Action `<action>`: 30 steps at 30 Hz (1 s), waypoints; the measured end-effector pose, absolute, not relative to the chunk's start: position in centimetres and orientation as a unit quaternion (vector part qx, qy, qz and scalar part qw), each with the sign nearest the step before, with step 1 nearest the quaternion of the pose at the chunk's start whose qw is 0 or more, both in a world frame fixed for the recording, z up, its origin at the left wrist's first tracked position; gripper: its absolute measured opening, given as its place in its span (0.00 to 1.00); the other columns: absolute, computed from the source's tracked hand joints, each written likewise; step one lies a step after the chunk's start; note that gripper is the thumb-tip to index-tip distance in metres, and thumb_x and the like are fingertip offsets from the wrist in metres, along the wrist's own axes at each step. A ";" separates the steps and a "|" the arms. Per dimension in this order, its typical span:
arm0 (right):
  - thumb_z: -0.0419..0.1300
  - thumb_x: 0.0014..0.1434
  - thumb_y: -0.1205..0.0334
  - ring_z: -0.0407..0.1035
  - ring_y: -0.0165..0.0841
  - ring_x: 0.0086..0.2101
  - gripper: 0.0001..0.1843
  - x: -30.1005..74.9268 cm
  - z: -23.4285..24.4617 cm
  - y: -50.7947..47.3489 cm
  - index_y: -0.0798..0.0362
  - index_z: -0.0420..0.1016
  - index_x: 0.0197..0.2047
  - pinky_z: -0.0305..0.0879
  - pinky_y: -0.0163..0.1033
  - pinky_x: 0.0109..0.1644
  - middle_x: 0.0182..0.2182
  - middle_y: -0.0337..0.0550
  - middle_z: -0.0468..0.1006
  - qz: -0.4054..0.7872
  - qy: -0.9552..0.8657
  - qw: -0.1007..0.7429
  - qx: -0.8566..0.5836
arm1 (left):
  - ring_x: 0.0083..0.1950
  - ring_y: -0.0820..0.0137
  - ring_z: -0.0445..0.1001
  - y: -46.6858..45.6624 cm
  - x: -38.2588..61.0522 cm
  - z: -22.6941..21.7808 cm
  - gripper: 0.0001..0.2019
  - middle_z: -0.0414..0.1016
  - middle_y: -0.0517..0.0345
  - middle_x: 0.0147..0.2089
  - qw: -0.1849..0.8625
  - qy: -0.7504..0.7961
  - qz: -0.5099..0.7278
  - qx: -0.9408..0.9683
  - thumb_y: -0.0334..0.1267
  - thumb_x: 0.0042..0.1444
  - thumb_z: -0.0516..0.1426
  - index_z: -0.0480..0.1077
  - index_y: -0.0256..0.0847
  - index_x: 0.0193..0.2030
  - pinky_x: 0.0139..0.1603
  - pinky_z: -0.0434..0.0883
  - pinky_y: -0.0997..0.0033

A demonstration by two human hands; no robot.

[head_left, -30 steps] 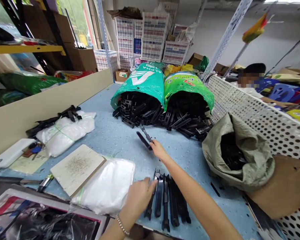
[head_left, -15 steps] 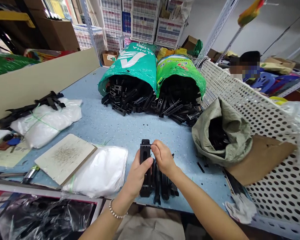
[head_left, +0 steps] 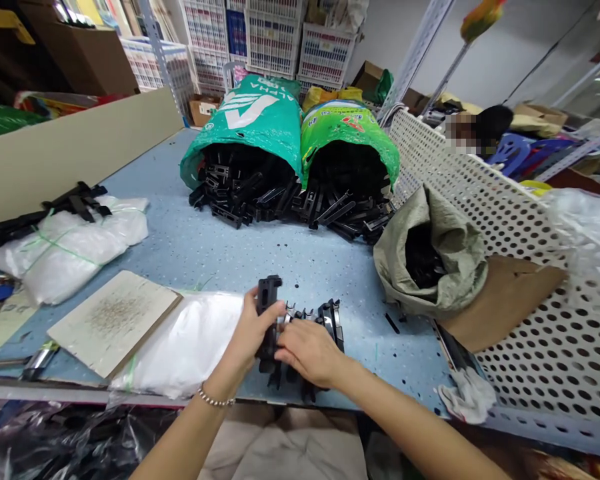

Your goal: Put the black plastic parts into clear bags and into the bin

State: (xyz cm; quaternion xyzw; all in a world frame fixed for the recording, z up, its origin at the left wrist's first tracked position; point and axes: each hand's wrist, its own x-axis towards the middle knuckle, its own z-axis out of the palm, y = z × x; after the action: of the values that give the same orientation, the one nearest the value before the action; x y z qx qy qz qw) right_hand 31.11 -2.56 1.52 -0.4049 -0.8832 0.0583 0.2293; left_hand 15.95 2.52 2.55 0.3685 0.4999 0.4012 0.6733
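My left hand (head_left: 249,328) is closed around a long black plastic part (head_left: 269,293) with a slot, held upright near the table's front edge. Beside it, my right hand (head_left: 311,353) reaches in from the right with fingers curled and bunched together, close to the lower half of that part. What those fingers grip is hidden. Under and just past the right hand lies a row of similar black plastic parts (head_left: 334,321), partly covered by it. A stack of clear plastic bags (head_left: 195,340) lies left of my left hand.
A teal sack (head_left: 250,113) and a green sack (head_left: 353,130) spill black parts at the back. A grey-green woven sack (head_left: 460,233) stands right, against a white perforated panel (head_left: 540,287). A board (head_left: 113,320) lies left. Beyond the panel is another person (head_left: 493,123).
My right hand has left the upper end of the held part and moved down beside the row of parts. The left hand, still holding its part, has shifted slightly left; the view has shifted too.
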 end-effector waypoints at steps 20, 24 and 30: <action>0.47 0.66 0.57 0.71 0.41 0.45 0.21 41.2 6.2 14.3 0.55 0.63 0.58 0.66 0.48 0.49 0.45 0.53 0.77 0.068 -0.744 0.229 -0.624 | 0.66 0.56 0.60 3.1 15.7 -0.3 0.30 0.61 0.44 0.65 0.569 0.486 0.454 0.484 0.55 0.56 0.55 0.60 0.43 0.61 0.66 0.58 0.52; 0.40 0.68 0.51 0.71 0.38 0.43 0.22 37.1 4.8 6.6 0.51 0.63 0.58 0.68 0.44 0.45 0.42 0.47 0.77 0.324 -0.757 0.313 -0.474 | 0.56 0.54 0.72 4.3 17.1 3.2 0.33 0.71 0.40 0.56 0.815 0.303 0.358 0.341 0.63 0.54 0.53 0.65 0.40 0.57 0.54 0.69 0.53; 0.51 0.65 0.49 0.68 0.37 0.41 0.19 35.4 3.9 2.8 0.52 0.65 0.53 0.66 0.43 0.45 0.41 0.47 0.73 0.224 -0.706 0.369 -0.561 | 0.66 0.53 0.62 1.5 17.1 4.4 0.35 0.62 0.47 0.66 0.756 0.371 0.346 0.414 0.53 0.56 0.58 0.53 0.49 0.68 0.60 0.66 0.55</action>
State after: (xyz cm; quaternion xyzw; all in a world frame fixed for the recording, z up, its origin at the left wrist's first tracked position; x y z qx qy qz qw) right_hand 35.37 2.83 3.87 -0.5612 -0.7063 0.2235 0.3692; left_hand 17.10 1.49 4.39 0.4136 0.3706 0.3462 0.7561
